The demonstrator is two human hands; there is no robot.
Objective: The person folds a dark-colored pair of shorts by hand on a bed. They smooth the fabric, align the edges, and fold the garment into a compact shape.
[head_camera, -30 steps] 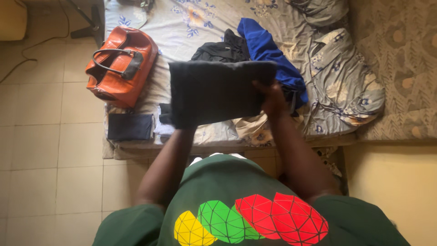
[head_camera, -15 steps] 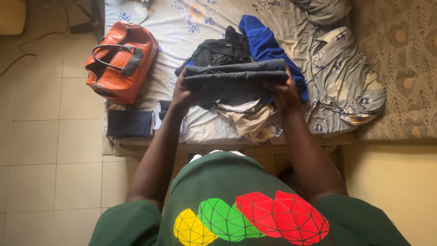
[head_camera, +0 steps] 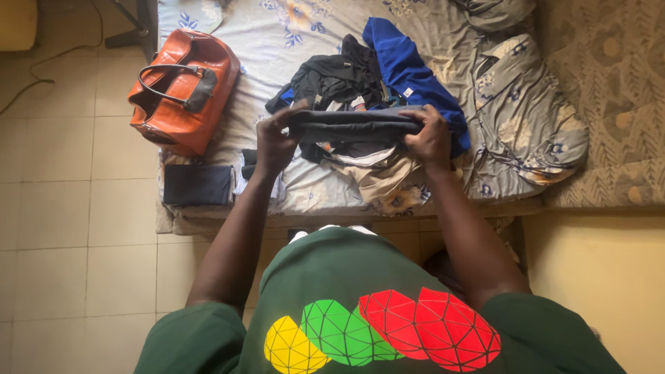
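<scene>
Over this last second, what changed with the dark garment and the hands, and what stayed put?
The dark grey garment, held up as a flat panel a second ago, has been folded into a narrow bundle and lowered over the clothes pile. The left hand, earlier hidden behind it, now shows gripping its left end; the right hand keeps the right end. The orange handbag, blue garment and bed stayed put.

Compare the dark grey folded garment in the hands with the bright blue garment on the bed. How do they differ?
The dark grey folded garment is a flat, narrow bundle; the bright blue garment lies loose and crumpled. The grey one is held above the bed, the left hand and the right hand gripping its two ends; the blue one rests untouched on the floral bedsheet. Both are plain, single-colour cloth.
</scene>
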